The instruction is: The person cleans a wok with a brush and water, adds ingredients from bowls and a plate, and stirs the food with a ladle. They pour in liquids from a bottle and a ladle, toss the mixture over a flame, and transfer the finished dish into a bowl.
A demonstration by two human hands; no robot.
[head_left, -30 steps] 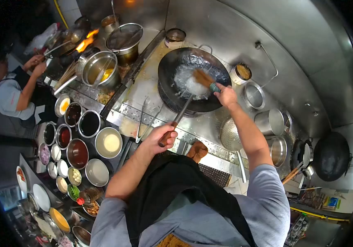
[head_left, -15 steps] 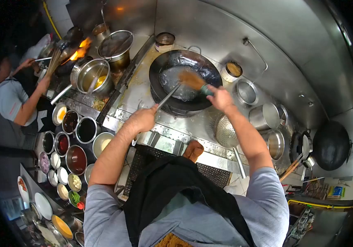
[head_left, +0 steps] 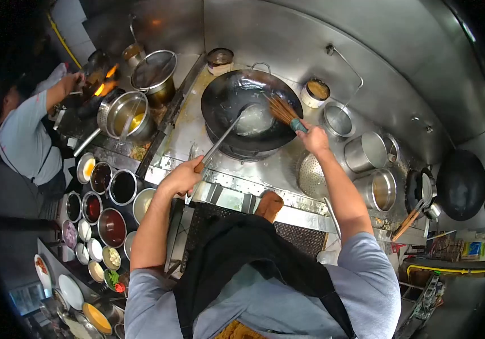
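Note:
A large black wok (head_left: 220, 96) sits on the burner in front of me, with cloudy liquid (head_left: 253, 125) in its bottom. My left hand (head_left: 181, 177) is closed around the wooden end of a long metal ladle (head_left: 220, 142); the ladle's head lies in the wok, at the liquid. Wrapped around the green-bound grip of a bamboo wok brush (head_left: 281, 110) are the fingers of my right hand (head_left: 313, 139). The bristles point left over the wok's right inner wall.
Right of the wok stand a tin (head_left: 315, 93), a strainer (head_left: 339, 119) and metal pots (head_left: 365, 152); a perforated skimmer (head_left: 311, 174) lies nearer me. At left are a pot (head_left: 125, 116), sauce bowls (head_left: 112, 227) and a co-worker (head_left: 27, 133) beside a flame (head_left: 107, 82).
The brush has swung to the right, from the wok's middle to its right side. My left hand has drawn back toward me and left with the ladle. The co-worker's arm has risen.

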